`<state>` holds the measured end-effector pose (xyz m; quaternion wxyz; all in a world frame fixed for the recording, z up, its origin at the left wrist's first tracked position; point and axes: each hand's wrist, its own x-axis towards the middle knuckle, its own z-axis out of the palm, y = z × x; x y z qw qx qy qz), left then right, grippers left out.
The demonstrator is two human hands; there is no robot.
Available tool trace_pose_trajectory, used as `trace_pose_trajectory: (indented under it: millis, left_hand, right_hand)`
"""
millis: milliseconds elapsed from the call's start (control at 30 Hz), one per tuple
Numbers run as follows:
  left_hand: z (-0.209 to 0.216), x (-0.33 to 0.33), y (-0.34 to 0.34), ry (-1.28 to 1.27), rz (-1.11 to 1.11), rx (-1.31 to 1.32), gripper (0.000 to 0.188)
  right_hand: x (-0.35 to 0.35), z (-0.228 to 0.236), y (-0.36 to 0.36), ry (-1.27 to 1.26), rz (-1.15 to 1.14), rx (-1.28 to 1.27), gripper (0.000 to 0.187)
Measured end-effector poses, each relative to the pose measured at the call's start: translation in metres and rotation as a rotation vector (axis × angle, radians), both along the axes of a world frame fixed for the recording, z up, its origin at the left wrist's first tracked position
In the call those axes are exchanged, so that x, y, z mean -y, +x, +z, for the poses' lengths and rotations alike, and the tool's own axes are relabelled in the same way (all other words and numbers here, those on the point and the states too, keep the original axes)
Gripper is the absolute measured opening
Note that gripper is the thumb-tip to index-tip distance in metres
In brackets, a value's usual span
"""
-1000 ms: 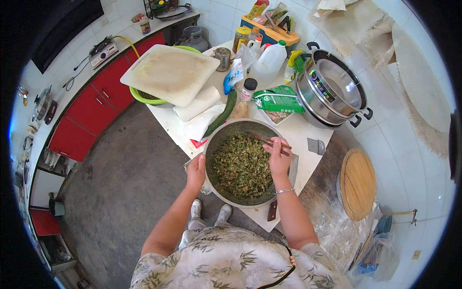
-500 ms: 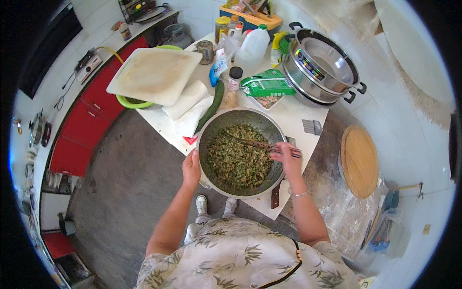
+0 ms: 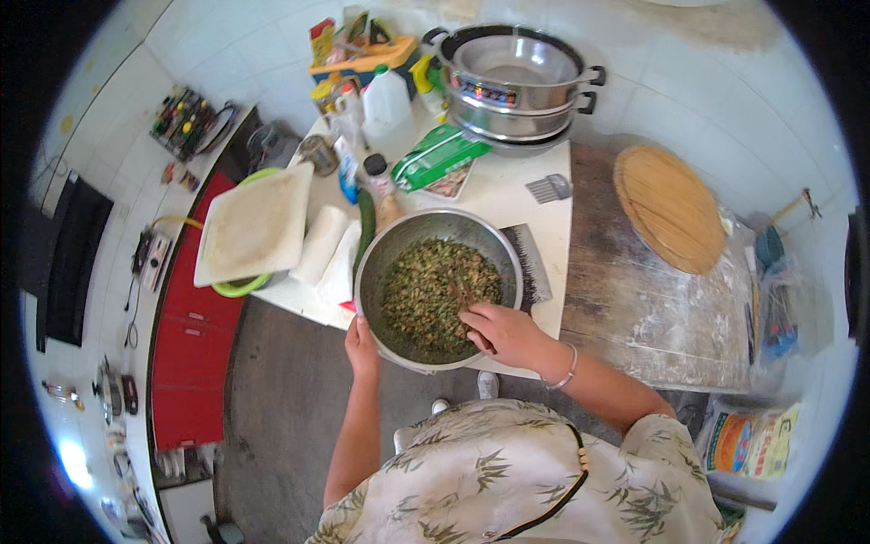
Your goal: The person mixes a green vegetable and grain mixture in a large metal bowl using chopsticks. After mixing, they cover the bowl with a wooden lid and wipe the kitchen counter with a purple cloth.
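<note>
A large steel mixing bowl (image 3: 501, 254) stands at the near part of the white table, filled with a finely chopped green and brown mixture (image 3: 421, 295). My left hand (image 3: 362, 347) grips the bowl's near left rim, its fingers partly hidden beneath. Over the bowl's right side, my right hand (image 3: 507, 335) is closed around brown chopsticks (image 3: 464, 292), whose tips are down in the mixture. A cleaver (image 3: 533, 263) with dark bits along its blade lies right of the bowl; its handle is hidden. The cucumber (image 3: 366, 222) lies close to the bowl's far left rim.
A cutting board (image 3: 254, 222) rests on a green basin (image 3: 243, 287) at left, beside a white paper roll (image 3: 322, 245). Behind stand a green packet (image 3: 441, 156), a jug (image 3: 388, 109) and a steamer (image 3: 512, 113). A scraper (image 3: 548, 189) and a round wooden board (image 3: 671, 208) are at right.
The view has turned. My right hand has moved from the bowl's right rim to nearer its lower right, with the chopsticks now more upright in the mixture. My left hand still grips the rim.
</note>
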<state>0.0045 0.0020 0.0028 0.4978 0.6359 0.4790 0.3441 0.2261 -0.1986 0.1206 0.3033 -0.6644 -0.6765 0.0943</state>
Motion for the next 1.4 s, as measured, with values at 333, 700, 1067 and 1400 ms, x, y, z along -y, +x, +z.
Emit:
trace_pose_trajectory:
  millis: [333,700,1067,1400]
  left_hand:
    - [0.015,0.013,-0.009,-0.096,-0.192,0.162,0.055]
    - [0.007,-0.008,-0.011,-0.053,-0.286,0.124,0.06]
    - [0.013,-0.012,-0.05,-0.246,-0.293,0.106,0.06]
    - [0.003,-0.002,-0.042,-0.073,-0.224,0.124,0.056]
  right_hand:
    - [0.026,0.014,-0.051,0.016,-0.306,0.009,0.011]
    - [0.045,0.013,-0.081,0.255,-0.651,-0.597,0.016]
    - [0.049,0.058,-0.072,0.492,-0.611,-0.91,0.019]
    - [0.011,-0.015,-0.053,0.12,-0.376,0.052,0.017]
